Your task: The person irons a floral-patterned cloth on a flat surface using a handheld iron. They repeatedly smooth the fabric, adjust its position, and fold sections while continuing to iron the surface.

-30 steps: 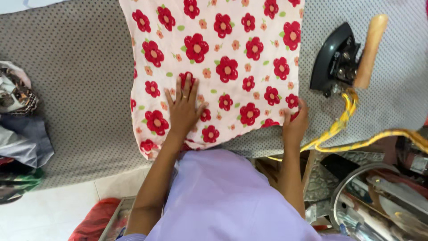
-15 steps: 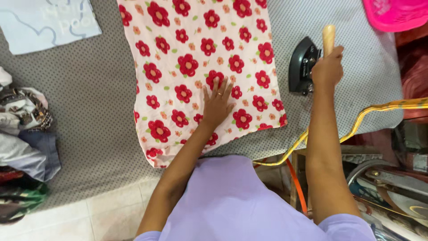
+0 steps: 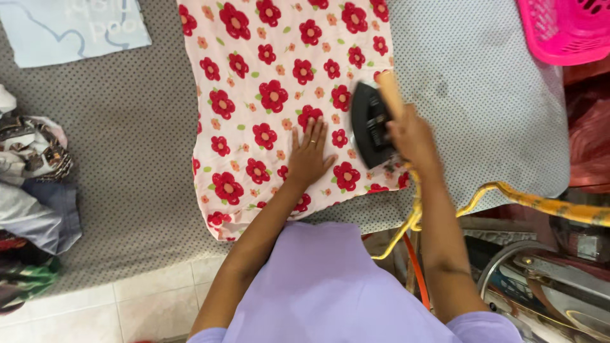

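head view: the left hand point(image 3: 310, 152) lies flat with fingers spread, grasping nothing, pressing the pink floral cloth point(image 3: 279, 95) onto the dotted grey ironing board point(image 3: 127, 165). the right hand point(image 3: 410, 134) is clenched around the wooden handle point(image 3: 389, 94) of the black iron point(image 3: 370, 130), which sits on the cloth's right edge, near side. the cloth looks light and soft, apt to bunch, so flat pressure suits it; the iron seems heavy and probably hot, best held only by the handle. its yellow cord point(image 3: 508, 194) trails right. a pink basket point(image 3: 565, 28) sits far right.
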